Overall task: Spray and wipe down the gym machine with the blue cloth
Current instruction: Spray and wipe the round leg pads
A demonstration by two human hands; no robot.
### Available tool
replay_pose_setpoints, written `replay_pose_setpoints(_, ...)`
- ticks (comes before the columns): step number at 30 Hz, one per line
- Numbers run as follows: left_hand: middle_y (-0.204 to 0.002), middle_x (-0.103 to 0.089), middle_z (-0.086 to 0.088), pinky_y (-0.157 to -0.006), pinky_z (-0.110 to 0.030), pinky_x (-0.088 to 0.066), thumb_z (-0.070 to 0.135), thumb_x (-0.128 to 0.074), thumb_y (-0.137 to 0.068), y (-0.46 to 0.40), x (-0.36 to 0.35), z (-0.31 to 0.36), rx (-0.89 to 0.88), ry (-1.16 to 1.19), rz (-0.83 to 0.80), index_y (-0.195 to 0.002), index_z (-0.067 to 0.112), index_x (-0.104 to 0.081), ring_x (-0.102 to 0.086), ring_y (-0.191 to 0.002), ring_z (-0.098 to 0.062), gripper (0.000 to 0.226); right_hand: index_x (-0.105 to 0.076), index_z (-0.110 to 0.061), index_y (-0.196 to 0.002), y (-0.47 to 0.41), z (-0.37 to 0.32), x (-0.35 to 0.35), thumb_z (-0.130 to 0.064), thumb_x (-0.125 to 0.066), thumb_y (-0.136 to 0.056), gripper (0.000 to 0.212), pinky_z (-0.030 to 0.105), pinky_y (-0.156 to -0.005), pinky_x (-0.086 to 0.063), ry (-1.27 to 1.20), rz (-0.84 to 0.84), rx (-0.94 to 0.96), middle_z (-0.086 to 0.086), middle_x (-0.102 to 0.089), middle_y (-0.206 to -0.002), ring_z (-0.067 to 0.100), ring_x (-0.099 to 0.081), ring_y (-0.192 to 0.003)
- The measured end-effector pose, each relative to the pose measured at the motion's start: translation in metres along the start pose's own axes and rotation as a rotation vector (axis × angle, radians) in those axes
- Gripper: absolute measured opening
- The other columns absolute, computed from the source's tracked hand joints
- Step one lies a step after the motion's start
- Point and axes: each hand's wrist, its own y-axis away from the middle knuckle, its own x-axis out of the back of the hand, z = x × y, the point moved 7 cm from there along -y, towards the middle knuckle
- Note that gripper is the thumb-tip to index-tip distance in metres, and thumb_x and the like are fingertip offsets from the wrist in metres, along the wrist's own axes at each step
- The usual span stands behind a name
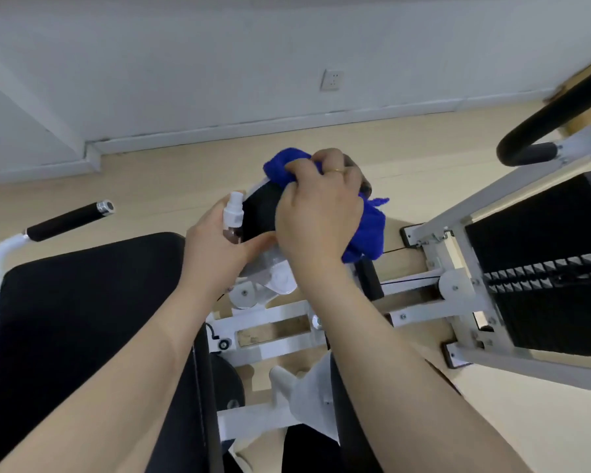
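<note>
My right hand (pixel 318 213) grips the bunched blue cloth (pixel 367 230) and presses it on the black round pad (pixel 261 209) of the white-framed gym machine (pixel 273 322). Part of the cloth pokes out above my fingers and part hangs to the right of my palm. My left hand (pixel 215 247) holds a small clear spray bottle (pixel 233 216) with a white nozzle, upright, just left of the pad. The far side of the pad is hidden by my right hand.
A black seat cushion (pixel 82 302) fills the lower left, with a black-gripped handle (pixel 69 220) above it. The weight stack (pixel 546 278) and a curved black handle (pixel 543 131) stand at the right. Wooden floor and a white wall with a socket (pixel 331 80) lie beyond.
</note>
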Motion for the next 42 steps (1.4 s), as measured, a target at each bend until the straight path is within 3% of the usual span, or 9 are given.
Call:
replay_pose_setpoints(7, -0.062, -0.055, -0.004, -0.048, -0.027, -0.042, 0.011, -0.043, -0.067, 0.001, 0.019, -0.02, 0.07, 0.237, -0.142, -0.1, 0.03, -0.063, -0.047, -0.049, -0.02, 0.044, -0.066, -0.013, -0.111, 0.08, -0.002, -0.025, -0.01, -0.039, -0.076, 0.044, 0.032, -0.066, -0.045, -0.012, -0.16, 0.384, 0.003, -0.039, -0.114, 0.024, -0.037, -0.089)
replay_pose_setpoints(11, -0.09, -0.065, 0.0, -0.049, -0.022, -0.044, 0.012, -0.041, -0.066, 0.012, 0.022, -0.02, 0.087, 0.233, -0.18, -0.107, 0.023, -0.06, -0.051, -0.041, -0.015, 0.047, -0.052, -0.014, -0.126, 0.032, 0.039, -0.001, -0.012, -0.041, -0.096, 0.031, 0.025, -0.09, -0.037, -0.438, -0.037, -0.197, -0.001, -0.036, -0.117, 0.012, -0.042, -0.101)
replay_pose_setpoints(14, -0.083, -0.067, -0.013, -0.055, -0.023, -0.047, 0.008, -0.047, -0.077, 0.023, 0.026, -0.022, 0.068, 0.145, -0.17, -0.102, 0.036, -0.059, -0.052, -0.043, -0.011, 0.04, -0.046, -0.012, -0.128, 0.023, 0.076, -0.027, -0.013, -0.028, -0.1, 0.033, 0.024, -0.095, -0.035, -0.637, -0.003, -0.558, 0.004, -0.035, -0.129, 0.015, -0.046, -0.107)
replay_pose_setpoints(19, -0.08, -0.067, 0.014, -0.059, -0.013, -0.048, 0.013, -0.065, -0.082, 0.032, 0.025, -0.031, 0.041, 0.03, -0.075, -0.087, 0.051, -0.059, -0.055, -0.054, -0.003, 0.039, -0.051, -0.026, -0.111, 0.064, 0.128, -0.122, -0.014, -0.033, -0.095, 0.027, 0.046, -0.091, -0.05, -0.748, -0.208, -0.907, 0.004, -0.06, -0.109, 0.024, -0.059, -0.098)
replay_pose_setpoints(24, -0.082, -0.065, 0.011, -0.054, -0.011, -0.046, 0.015, -0.069, -0.082, 0.037, 0.02, -0.041, 0.087, 0.073, 0.034, -0.085, 0.043, -0.06, -0.054, -0.059, -0.006, 0.03, -0.059, -0.012, -0.085, 0.084, 0.126, -0.145, -0.01, -0.039, -0.092, 0.021, 0.032, -0.064, -0.057, -1.087, -0.361, -1.349, 0.01, -0.066, -0.082, 0.025, -0.061, -0.073)
replay_pose_setpoints(27, -0.091, -0.067, 0.014, -0.054, -0.013, -0.045, 0.01, -0.067, -0.083, 0.038, 0.019, -0.037, 0.107, 0.146, 0.058, -0.084, 0.04, -0.06, -0.052, -0.056, -0.006, 0.031, -0.043, -0.018, -0.062, 0.055, 0.119, -0.109, -0.006, -0.041, -0.074, 0.017, 0.025, -0.058, -0.045, -1.293, -0.145, -1.243, 0.007, -0.051, -0.067, 0.023, -0.047, -0.066)
replay_pose_setpoints(30, -0.089, -0.068, 0.015, -0.055, -0.017, -0.047, 0.009, -0.067, -0.083, 0.031, 0.021, -0.034, 0.1, 0.131, 0.056, -0.085, 0.036, -0.061, -0.052, -0.051, -0.006, 0.028, -0.057, -0.021, -0.07, 0.036, 0.115, -0.08, -0.004, -0.04, -0.081, 0.027, 0.028, -0.065, -0.044, -1.303, 0.027, -0.885, 0.005, -0.056, -0.075, 0.021, -0.05, -0.073)
replay_pose_setpoints(37, -0.079, -0.066, 0.016, -0.057, -0.02, -0.049, 0.01, -0.068, -0.081, 0.026, 0.023, -0.034, 0.072, 0.091, 0.035, -0.079, 0.042, -0.061, -0.052, -0.049, -0.007, 0.032, -0.049, -0.012, -0.079, 0.15, 0.132, -0.162, -0.007, -0.039, -0.089, 0.015, 0.032, -0.074, -0.046, -0.748, -0.614, -1.423, 0.012, -0.059, -0.092, 0.022, -0.053, -0.077)
replay_pose_setpoints(42, -0.084, -0.068, 0.017, -0.056, -0.024, -0.048, 0.011, -0.067, -0.082, 0.021, 0.022, -0.034, 0.053, 0.109, 0.019, -0.083, 0.041, -0.061, -0.052, -0.05, -0.008, 0.03, -0.038, -0.016, -0.061, 0.101, 0.116, -0.109, -0.005, -0.042, -0.084, 0.026, 0.028, -0.057, -0.033, -0.996, -0.087, -1.3, 0.001, -0.042, -0.061, 0.015, -0.039, -0.058)
